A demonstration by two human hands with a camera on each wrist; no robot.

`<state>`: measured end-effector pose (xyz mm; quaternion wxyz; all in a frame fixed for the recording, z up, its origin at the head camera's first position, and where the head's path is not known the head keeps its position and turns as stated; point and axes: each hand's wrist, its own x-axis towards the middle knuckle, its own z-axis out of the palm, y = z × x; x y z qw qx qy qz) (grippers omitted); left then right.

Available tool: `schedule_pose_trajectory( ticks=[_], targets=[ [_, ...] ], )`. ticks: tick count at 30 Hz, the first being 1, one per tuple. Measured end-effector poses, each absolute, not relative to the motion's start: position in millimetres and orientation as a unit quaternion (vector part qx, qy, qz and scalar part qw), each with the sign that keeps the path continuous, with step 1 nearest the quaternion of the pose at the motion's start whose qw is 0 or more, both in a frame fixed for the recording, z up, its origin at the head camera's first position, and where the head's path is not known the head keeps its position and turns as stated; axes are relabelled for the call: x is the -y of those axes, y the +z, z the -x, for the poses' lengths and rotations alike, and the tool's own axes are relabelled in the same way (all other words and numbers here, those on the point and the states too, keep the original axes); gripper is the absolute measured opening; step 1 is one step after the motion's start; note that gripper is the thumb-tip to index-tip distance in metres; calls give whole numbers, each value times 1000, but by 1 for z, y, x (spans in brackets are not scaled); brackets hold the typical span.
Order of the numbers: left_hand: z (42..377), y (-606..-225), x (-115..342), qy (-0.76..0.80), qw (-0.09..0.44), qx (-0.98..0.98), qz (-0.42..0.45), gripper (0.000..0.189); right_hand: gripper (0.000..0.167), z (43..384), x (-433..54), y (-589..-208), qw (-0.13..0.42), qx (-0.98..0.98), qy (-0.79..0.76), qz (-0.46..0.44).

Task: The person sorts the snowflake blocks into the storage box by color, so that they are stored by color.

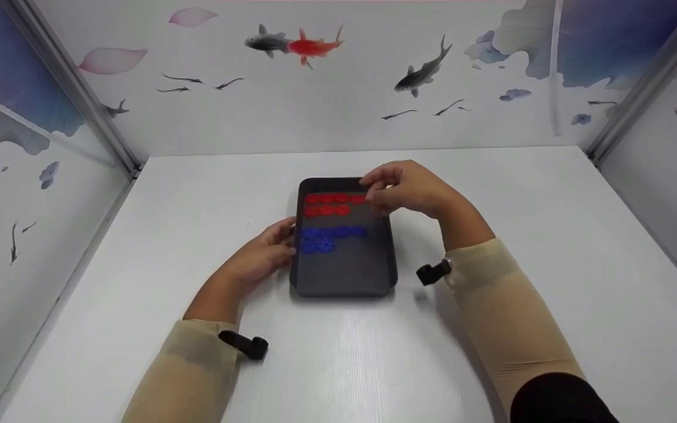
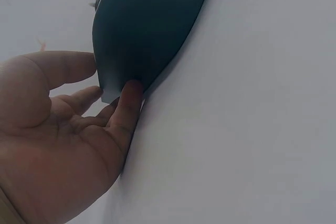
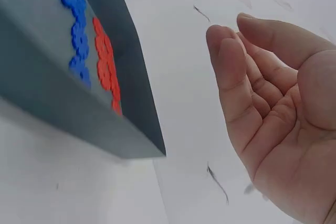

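Note:
A dark grey rectangular tray (image 1: 344,275) lies lengthwise on the white table. Inside its far half are two rows of red flower-shaped plastic pieces (image 1: 328,210). Two rows of blue flower-shaped pieces (image 1: 326,244) lie nearer, around the tray's middle. My left hand (image 1: 261,255) rests against the outside of the tray's left wall, its thumb and fingertips touching it in the left wrist view. Above the tray's far right corner is my right hand (image 1: 410,188), fingers loosely bent. Between that thumb and forefinger nothing shows in the right wrist view.
The white table (image 1: 338,358) reaches back to a wall panel (image 1: 350,100) painted with fish and petals. Side panels with metal corner posts stand left and right. A black wrist mount (image 1: 245,345) sticks out from the left sleeve, another (image 1: 432,272) from the right.

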<state>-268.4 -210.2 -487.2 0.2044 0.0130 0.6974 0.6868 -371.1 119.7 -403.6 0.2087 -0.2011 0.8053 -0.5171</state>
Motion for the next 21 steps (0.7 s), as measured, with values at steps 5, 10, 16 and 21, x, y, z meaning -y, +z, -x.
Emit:
schedule_pose_trajectory(
  ticks=[5, 10, 16, 21],
  targets=[
    [268, -487, 214, 686, 206, -698, -6, 78, 35, 368, -140, -410, 187, -805, -533, 178],
    [267, -487, 217, 688, 205, -696, -6, 78, 39, 367, -156, -416, 189, -806, -537, 165],
    [269, -489, 221, 687, 203, -698, -4, 76, 42, 368, -166, -419, 186, -798, -550, 158],
    [269, -487, 225, 685, 206, -699, -6, 78, 41, 368, -166, -419, 165, -807, -548, 144]
  ],
)
